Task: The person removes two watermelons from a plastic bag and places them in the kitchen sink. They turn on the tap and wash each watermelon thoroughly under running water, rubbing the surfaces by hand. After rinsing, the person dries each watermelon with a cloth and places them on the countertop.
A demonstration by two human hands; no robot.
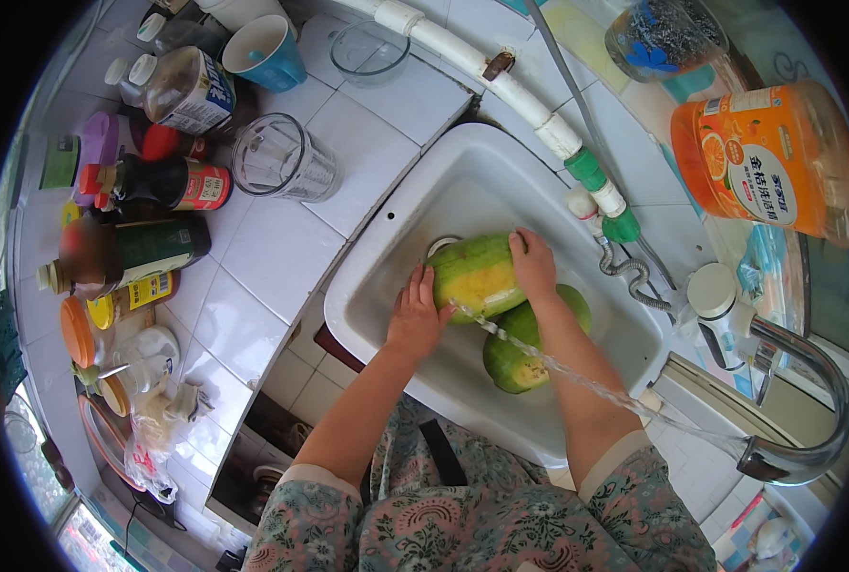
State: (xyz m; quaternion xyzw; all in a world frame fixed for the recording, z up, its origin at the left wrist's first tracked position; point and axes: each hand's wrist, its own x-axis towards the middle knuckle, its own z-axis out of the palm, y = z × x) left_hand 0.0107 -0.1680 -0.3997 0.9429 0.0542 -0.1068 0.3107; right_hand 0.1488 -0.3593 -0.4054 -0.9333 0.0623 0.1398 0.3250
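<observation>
My left hand (414,316) lies against the left end of a large green fruit with a yellow patch, probably a papaya (476,272). Its other end is under my right hand (536,264), so the fruit is held between both hands. A stream of water (596,390) runs from the chrome faucet (782,461) across my right forearm and hits the fruit's lower side near my left thumb. A second green papaya (517,350) rests in the white sink (460,154), partly hidden behind my right forearm. The drain (442,244) shows just beyond the held fruit.
On the tiled counter (260,247) at left stand a ribbed glass (281,161), a blue cup (270,57), a glass bowl (370,53) and several sauce bottles (181,182). A white pipe (524,93) crosses behind the sink. Dish soap (760,157) stands at right.
</observation>
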